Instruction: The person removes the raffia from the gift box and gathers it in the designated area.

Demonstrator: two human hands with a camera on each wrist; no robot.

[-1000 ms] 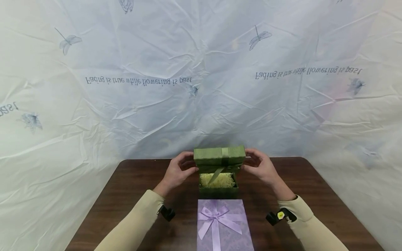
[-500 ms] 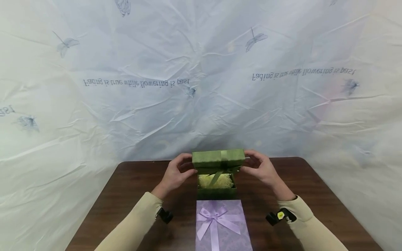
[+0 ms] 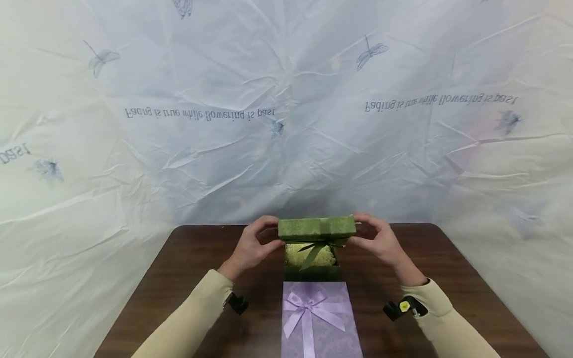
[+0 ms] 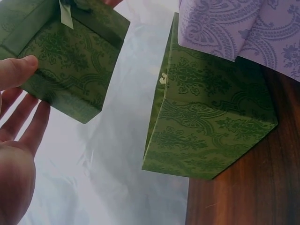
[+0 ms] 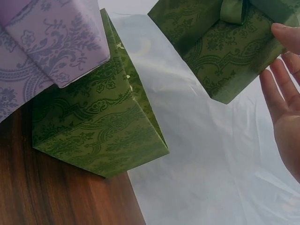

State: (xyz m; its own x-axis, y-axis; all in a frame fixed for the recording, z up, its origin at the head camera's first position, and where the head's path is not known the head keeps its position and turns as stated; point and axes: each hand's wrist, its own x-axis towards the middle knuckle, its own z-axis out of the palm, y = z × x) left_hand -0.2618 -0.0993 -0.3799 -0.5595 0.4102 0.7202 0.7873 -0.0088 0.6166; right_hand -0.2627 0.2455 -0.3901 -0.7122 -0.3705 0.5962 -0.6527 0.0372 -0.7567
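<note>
A green patterned lid (image 3: 316,227) with a ribbon bow is held between both hands, raised above an uncovered green box (image 3: 312,272). Pale yellow shredded filling (image 3: 311,254) shows inside the box. My left hand (image 3: 251,247) grips the lid's left end, thumb at the near side. At the right end my right hand (image 3: 378,240) pinches it the same way. In the left wrist view a gap separates the lid (image 4: 70,56) from the box (image 4: 206,112); the right wrist view shows the lid (image 5: 225,56) apart from the box (image 5: 93,117) too.
A lavender box (image 3: 318,328) with a satin bow stands on the near side of the green box, at the front of the dark wooden table (image 3: 179,263). Behind the table's far edge hangs a pale printed sheet (image 3: 313,164).
The lid has tilted, so its ribboned top shows less, and has shifted slightly right and lower over the box. Both hands keep their grip on it.
</note>
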